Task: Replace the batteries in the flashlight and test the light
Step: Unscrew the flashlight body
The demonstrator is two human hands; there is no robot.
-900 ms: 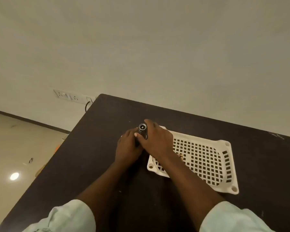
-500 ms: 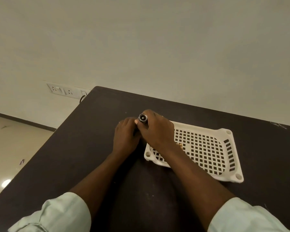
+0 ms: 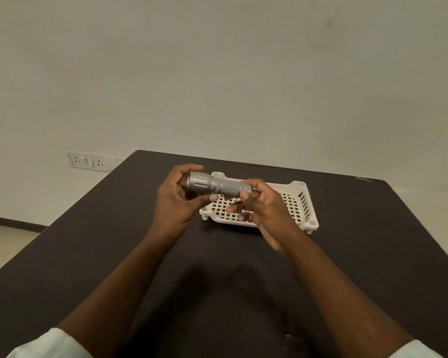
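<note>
A silver-grey flashlight (image 3: 216, 186) is held level above the dark table (image 3: 88, 241), its wide head pointing left. My left hand (image 3: 177, 200) wraps the head end, thumb under it and fingers over the top. My right hand (image 3: 263, 208) pinches the narrow tail end between thumb and forefinger, the other fingers loosely curled below. The lens and the tail cap are hidden by my fingers. No loose batteries show.
A white perforated plastic tray (image 3: 299, 202) lies on the table just behind and below my hands. A wall socket strip (image 3: 88, 160) sits on the wall past the table's far left corner. Floor lies beyond the table's left edge.
The flashlight stood upright on the table under both hands. Now it is lifted off the table and turned sideways, one hand at each end.
</note>
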